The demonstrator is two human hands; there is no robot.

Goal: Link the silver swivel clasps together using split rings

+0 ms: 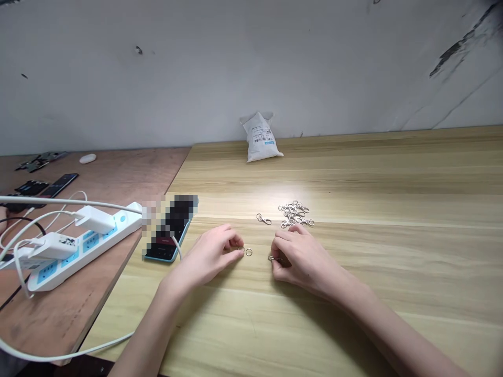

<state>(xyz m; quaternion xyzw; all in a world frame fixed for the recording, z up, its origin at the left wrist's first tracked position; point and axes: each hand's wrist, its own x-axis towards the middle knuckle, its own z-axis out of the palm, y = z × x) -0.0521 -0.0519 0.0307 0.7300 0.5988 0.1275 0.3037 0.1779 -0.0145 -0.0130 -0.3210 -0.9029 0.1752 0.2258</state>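
Observation:
My left hand (212,255) is closed in a pinch, with the edge of a small metal ring (242,250) showing at the fingertips. Just beside it is a second metal ring (249,252); whether the two touch I cannot tell. Between the thumb and fingers of my right hand (301,255) is a metal clasp (271,257), mostly covered by the fingers. Beyond that hand lies a small pile of silver lobster-clasp hooks with rings (295,211). One single clasp hook (264,219) rests apart, left of the pile.
A phone (173,230) with a cable lies left of my left hand. On the brown table (102,309) stands a white power strip (88,246) with chargers and cords. A white plastic packet (261,139) leans near the wall. Part of another person's hand (3,219) shows at far left.

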